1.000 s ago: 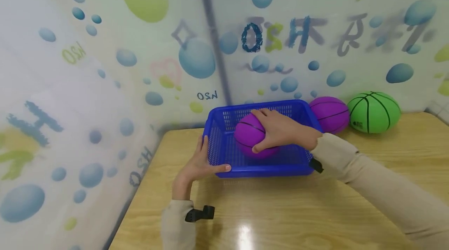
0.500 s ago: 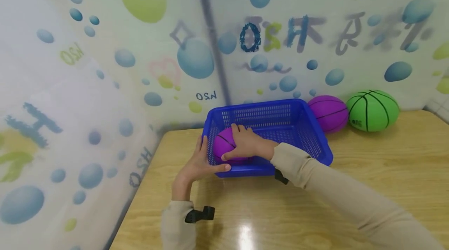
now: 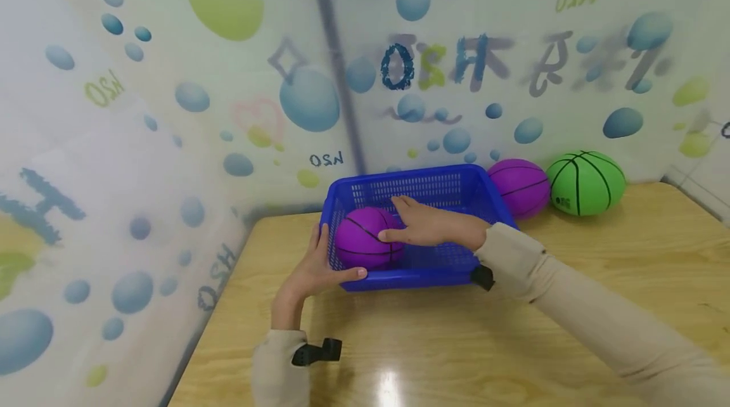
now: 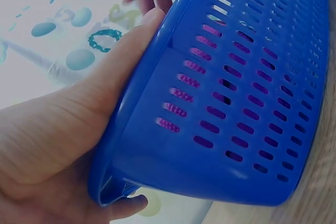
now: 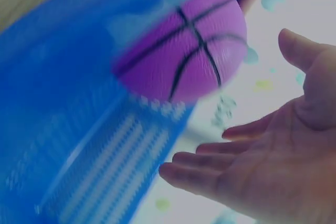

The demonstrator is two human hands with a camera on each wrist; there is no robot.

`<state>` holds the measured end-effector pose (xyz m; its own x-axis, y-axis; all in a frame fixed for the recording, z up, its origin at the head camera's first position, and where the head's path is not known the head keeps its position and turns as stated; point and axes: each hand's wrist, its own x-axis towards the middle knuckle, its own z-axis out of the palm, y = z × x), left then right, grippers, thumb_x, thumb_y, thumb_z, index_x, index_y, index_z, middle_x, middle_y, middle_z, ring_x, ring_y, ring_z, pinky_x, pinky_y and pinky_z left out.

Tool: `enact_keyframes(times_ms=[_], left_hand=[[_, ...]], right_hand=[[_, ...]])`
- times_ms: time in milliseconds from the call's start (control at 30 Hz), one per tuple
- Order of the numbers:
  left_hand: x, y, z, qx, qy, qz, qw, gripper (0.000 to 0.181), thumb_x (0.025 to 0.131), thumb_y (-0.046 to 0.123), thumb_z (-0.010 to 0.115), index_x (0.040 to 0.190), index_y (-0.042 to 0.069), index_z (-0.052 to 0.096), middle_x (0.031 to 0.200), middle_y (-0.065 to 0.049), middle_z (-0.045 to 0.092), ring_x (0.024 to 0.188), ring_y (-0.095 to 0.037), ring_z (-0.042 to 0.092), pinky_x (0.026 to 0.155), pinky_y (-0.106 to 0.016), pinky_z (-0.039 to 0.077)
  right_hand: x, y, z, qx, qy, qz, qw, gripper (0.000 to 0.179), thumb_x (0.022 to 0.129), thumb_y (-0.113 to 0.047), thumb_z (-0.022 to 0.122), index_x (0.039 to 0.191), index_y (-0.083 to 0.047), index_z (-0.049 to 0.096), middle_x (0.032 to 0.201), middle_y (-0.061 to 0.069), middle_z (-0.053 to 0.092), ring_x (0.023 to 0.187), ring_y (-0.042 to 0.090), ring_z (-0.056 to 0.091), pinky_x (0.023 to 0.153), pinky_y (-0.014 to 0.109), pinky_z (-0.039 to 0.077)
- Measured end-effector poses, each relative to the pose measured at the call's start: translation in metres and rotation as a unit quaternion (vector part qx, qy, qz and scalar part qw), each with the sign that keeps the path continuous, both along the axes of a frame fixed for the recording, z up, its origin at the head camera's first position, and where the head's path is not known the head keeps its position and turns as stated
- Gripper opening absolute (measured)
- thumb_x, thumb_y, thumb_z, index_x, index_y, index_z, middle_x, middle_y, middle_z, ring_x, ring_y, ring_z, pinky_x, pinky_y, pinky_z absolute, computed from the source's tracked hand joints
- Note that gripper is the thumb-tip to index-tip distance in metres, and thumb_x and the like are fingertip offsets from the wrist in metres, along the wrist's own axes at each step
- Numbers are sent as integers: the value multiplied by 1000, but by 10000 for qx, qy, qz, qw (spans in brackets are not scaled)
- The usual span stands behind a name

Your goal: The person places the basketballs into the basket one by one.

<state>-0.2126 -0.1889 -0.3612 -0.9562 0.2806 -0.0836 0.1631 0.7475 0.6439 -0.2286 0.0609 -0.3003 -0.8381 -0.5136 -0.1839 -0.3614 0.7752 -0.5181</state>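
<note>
My left hand (image 3: 312, 272) grips the near left corner of a blue plastic basket (image 3: 419, 278), its thumb lying over the rim. In the left wrist view, that thumb (image 4: 118, 72) overlaps the rim while a fingertip shows beneath it. A purple ball with black lines (image 3: 360, 248) lies in the left end of the basket. Over the basket's middle, my right hand (image 3: 430, 223) has its fingers spread beside the ball. The right wrist view shows a gap between the open palm (image 5: 286, 156) and the purple ball (image 5: 194, 51).
Another purple ball (image 3: 520, 188) sits just right of the basket, with a green ball (image 3: 587, 184) beyond it. Both are on the wooden table (image 3: 456, 343) near the patterned back wall (image 3: 513, 14). A second wall (image 3: 114, 204) runs along the table's left side.
The right hand carried the purple ball leftward inside the basket, then released it and drew back to the right. The left hand kept its grip on the basket corner.
</note>
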Motion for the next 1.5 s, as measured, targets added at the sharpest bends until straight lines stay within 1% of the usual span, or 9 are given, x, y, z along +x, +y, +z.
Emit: enact_keyframes(times_ms=[167, 267, 433, 567, 700, 900, 1033, 1200, 1500], left_hand=[[0, -2, 1, 109, 26, 45, 9999, 127, 66, 54, 78, 149, 8, -6, 152, -15, -15, 137, -39, 5, 105, -54, 22], [1, -2, 1, 159, -3, 45, 9999, 127, 66, 53, 78, 149, 8, -6, 152, -15, -16, 137, -39, 5, 105, -54, 22], [1, -1, -1, 223, -39, 9, 9997, 127, 66, 53, 79, 149, 10, -6, 152, -14, -16, 137, -39, 4, 105, -54, 23], [0, -2, 0, 245, 2, 13, 9997, 125, 66, 53, 78, 150, 10, -5, 153, -14, -16, 137, -40, 6, 104, -54, 24], [1, -4, 1, 163, 8, 48, 9999, 126, 66, 54, 78, 149, 9, -5, 153, -13, -17, 137, -40, 6, 104, -54, 24], [2, -5, -1, 167, 57, 56, 9998, 125, 66, 52, 79, 149, 7, -4, 153, -15, -15, 137, -39, 5, 105, -54, 22], [1, -1, -2, 252, 58, 15, 9997, 125, 66, 53, 79, 150, 8, -3, 153, -15, -14, 138, -39, 4, 104, -54, 22], [1, 1, -2, 312, 0, 6, 9995, 125, 66, 50, 80, 150, 9, -3, 153, -14, -14, 138, -38, 3, 105, -55, 22], [1, 0, 0, 306, -14, 6, 9995, 124, 67, 51, 79, 150, 11, -4, 153, -15, -13, 137, -39, 5, 104, -55, 24]], right_hand=[[3, 54, 18, 176, 343, -27, 9993, 87, 94, -51, 45, 143, 13, 11, 147, 32, 11, 136, 43, 9, 108, 52, 13], [3, 98, 24, 56, 789, -117, 9968, 77, 94, -45, 49, 138, 15, 27, 140, 33, 31, 131, 44, 26, 105, 53, 23], [2, 180, 27, 203, 1524, -893, 9841, 68, 93, -38, 54, 131, 15, 37, 128, 36, 42, 118, 49, 39, 94, 58, 33], [2, 243, 28, 319, 1621, -1822, 9693, 80, 94, -41, 50, 139, 17, 19, 134, 42, 26, 116, 56, 30, 90, 64, 29], [2, 285, 13, 228, 1506, -2413, 9584, 91, 93, -47, 48, 141, 17, 3, 134, 46, 17, 112, 61, 27, 85, 68, 28], [-1, 312, -24, 143, 1218, -2532, 9596, 105, 89, -47, 55, 137, 20, -9, 130, 52, 9, 112, 65, 22, 85, 70, 26], [-4, 320, -41, -28, 1347, -2659, 9545, 109, 87, -46, 59, 135, 22, -12, 130, 53, 5, 116, 65, 15, 88, 71, 22], [-8, 319, -55, -102, 1527, -2881, 9453, 113, 85, -49, 61, 136, 19, -13, 131, 53, 2, 116, 66, 11, 87, 73, 20], [-13, 312, -68, -375, 1699, -3031, 9370, 118, 81, -47, 66, 138, 16, -15, 136, 48, -8, 124, 62, 1, 94, 71, 14]])
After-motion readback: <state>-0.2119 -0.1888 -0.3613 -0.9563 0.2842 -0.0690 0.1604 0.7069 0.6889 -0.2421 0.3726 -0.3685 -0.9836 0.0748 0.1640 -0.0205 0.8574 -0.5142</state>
